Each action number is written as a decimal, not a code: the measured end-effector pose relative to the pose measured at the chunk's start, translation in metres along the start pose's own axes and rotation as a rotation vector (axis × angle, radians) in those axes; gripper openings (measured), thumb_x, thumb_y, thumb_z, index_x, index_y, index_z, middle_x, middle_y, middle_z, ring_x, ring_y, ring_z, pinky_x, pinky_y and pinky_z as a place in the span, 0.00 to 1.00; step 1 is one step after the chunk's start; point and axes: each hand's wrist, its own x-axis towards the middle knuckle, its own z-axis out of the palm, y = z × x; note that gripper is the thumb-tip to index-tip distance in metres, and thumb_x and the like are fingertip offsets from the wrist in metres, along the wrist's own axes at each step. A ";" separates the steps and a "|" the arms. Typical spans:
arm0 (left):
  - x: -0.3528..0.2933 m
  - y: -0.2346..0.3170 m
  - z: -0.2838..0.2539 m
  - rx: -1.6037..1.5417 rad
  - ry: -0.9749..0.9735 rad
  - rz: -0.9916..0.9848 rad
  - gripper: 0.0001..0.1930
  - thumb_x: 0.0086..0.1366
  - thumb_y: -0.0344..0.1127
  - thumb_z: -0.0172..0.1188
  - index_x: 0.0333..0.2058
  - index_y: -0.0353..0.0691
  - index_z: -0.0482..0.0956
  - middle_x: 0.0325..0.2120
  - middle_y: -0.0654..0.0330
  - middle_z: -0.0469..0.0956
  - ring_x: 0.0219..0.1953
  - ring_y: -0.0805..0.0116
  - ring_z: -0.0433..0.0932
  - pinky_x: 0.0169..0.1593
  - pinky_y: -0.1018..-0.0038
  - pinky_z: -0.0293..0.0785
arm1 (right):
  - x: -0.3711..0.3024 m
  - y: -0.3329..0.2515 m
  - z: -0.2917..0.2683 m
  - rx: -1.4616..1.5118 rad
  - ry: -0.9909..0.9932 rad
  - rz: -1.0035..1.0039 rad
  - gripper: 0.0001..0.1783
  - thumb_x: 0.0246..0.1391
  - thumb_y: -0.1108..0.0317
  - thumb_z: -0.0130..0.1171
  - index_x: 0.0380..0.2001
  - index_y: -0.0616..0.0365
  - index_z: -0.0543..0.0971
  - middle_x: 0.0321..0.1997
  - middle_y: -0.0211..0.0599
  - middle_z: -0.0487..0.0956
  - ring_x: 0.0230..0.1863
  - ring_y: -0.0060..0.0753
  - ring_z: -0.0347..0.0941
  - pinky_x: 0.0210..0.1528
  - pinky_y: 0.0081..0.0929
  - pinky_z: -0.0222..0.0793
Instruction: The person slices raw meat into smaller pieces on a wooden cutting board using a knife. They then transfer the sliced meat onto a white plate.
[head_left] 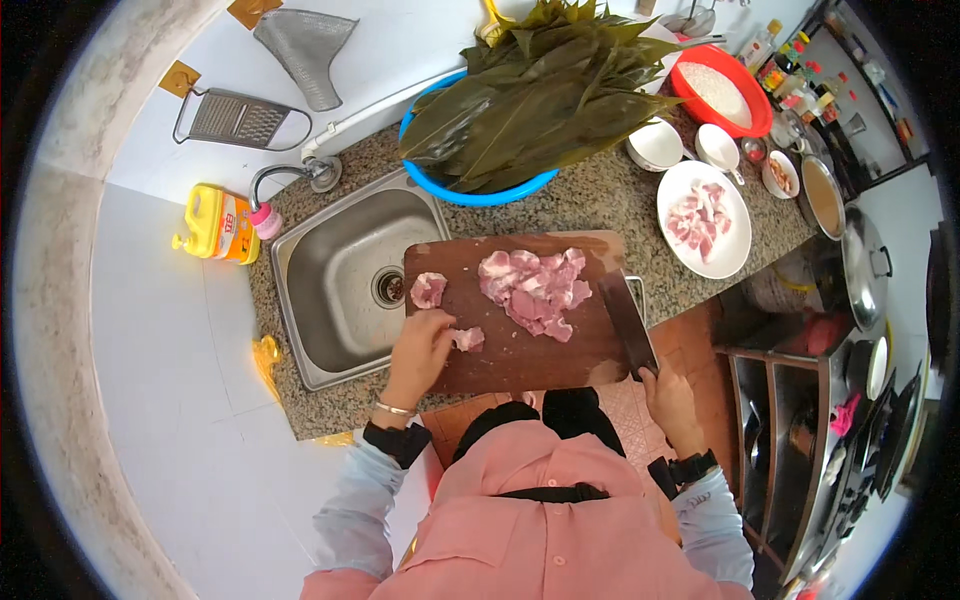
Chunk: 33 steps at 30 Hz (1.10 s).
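Small raw meat chunk (469, 340) on wooden cutting board (500, 370) overlapping steel sink (335, 320); left hand (422, 345) pinching chunk's left end, right hand (672, 400) clamped on kitchen knife (628, 325), blade along board's right edge. Speckled stone counter (600, 200) behind holds blue basin (480, 198) of long green leaves (540, 110); white wall (150, 260) left, reddish floor tiles (690, 340), metal rack (775, 400) right.

Just right of the person's left fingers (437, 320), a meat piece (468, 340) lies on the cutting board (510, 367); a second chunk (428, 290) lies beyond them. The meat pile (533, 288) sits between them and the knife (627, 325) in the right fingers (648, 378). Left of the left fingers is the sink (335, 300); far beyond, a basin (480, 198) of leaves (540, 110).
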 end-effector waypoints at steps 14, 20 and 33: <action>0.012 -0.012 -0.002 -0.236 -0.468 -0.349 0.10 0.64 0.37 0.57 0.41 0.40 0.78 0.35 0.58 0.78 0.30 0.57 0.78 0.32 0.65 0.73 | 0.000 -0.002 0.000 -0.008 0.007 0.014 0.16 0.60 0.58 0.53 0.38 0.62 0.72 0.27 0.59 0.79 0.31 0.65 0.75 0.33 0.55 0.71; 0.018 0.008 -0.018 0.144 -0.477 -0.036 0.13 0.61 0.38 0.59 0.43 0.41 0.79 0.40 0.58 0.78 0.41 0.57 0.78 0.41 0.65 0.73 | 0.000 -0.008 -0.006 0.007 -0.007 0.023 0.15 0.59 0.60 0.54 0.37 0.63 0.72 0.27 0.60 0.78 0.31 0.66 0.75 0.33 0.56 0.71; 0.109 0.012 0.055 0.057 -0.381 -0.095 0.33 0.49 0.37 0.69 0.55 0.40 0.68 0.40 0.51 0.76 0.47 0.48 0.75 0.49 0.57 0.72 | 0.001 -0.015 -0.012 0.035 -0.050 0.070 0.16 0.58 0.60 0.55 0.38 0.65 0.74 0.29 0.62 0.78 0.33 0.66 0.75 0.33 0.55 0.71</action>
